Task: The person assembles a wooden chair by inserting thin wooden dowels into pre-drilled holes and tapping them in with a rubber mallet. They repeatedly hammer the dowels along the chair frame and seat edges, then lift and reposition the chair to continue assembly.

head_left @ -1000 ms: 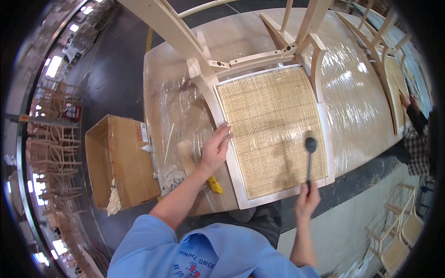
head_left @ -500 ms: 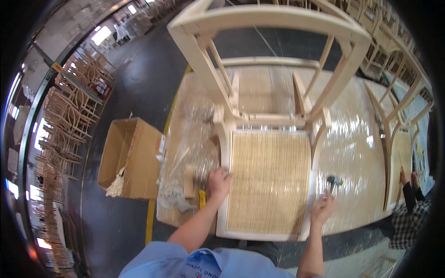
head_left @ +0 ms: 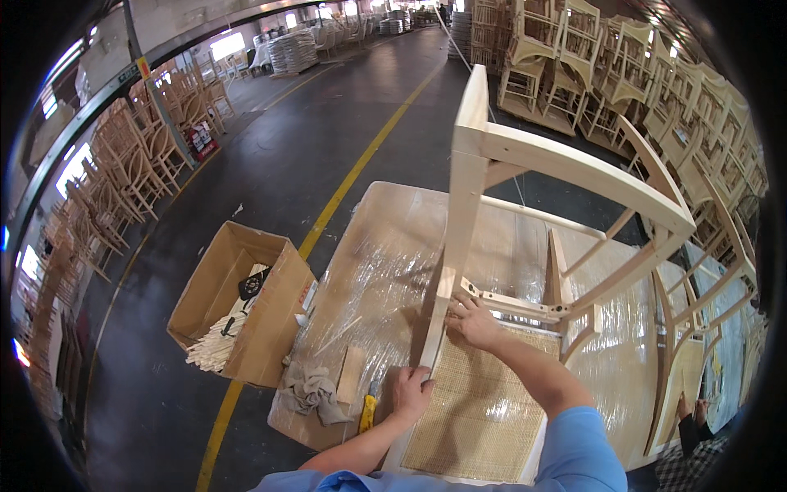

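Observation:
A pale wooden chair [head_left: 574,156] lies on its back, legs up, its woven cane panel [head_left: 475,402] flat before me. My left hand [head_left: 412,395] is closed round the panel's left frame edge. Farther up, my right hand [head_left: 475,322] reaches across the panel, fingers curled on the frame where the back meets the seat. To the left of my left hand lie a yellow-handled utility knife [head_left: 367,414], a small wooden block [head_left: 351,373] and a crumpled grey rag [head_left: 311,394]. No hammer shows now.
The chair rests on a plastic-wrapped table [head_left: 385,238]. A cardboard box [head_left: 270,328] with wooden strips and a black item stands left of it. Another upturned chair [head_left: 680,353] is at right, beside a co-worker's hands [head_left: 693,408]. Stacked chairs [head_left: 623,74] fill the far right.
My right hand has let go of the hammer, leaving the panel's right side for the upper left corner. The view has swung, showing more floor and the chair farther right.

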Demonstrator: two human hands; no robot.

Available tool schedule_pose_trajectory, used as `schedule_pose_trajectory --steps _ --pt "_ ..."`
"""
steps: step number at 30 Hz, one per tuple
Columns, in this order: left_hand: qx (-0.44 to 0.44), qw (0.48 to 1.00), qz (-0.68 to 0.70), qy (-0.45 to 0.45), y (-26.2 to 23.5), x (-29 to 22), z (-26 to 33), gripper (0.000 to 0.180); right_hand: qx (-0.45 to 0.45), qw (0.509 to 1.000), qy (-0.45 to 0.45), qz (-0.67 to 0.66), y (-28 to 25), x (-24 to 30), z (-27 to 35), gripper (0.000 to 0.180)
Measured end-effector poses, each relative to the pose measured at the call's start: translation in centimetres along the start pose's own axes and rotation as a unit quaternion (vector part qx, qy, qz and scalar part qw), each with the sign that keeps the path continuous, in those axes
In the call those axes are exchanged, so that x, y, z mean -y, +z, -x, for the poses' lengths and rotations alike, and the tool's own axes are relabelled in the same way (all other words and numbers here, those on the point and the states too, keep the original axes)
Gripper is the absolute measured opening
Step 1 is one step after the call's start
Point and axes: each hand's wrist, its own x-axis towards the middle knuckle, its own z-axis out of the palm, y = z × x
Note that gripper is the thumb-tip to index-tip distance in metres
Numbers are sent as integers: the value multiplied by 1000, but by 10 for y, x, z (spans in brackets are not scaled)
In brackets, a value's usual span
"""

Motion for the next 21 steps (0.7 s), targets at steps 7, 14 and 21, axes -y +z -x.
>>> schedule_pose_trajectory --steps 7,14,21 --pt "-15 999 25 21 -1 4 6 26 81 988 -75 -107 -23 -24 -16 18" --pt "-19 999 -22 35 8 -7 6 29 95 706 121 -692 4 -36 0 16" --pt "-43 998 7 46 18 -32 -17 35 -2 346 24 -938 36 -1 9 25"
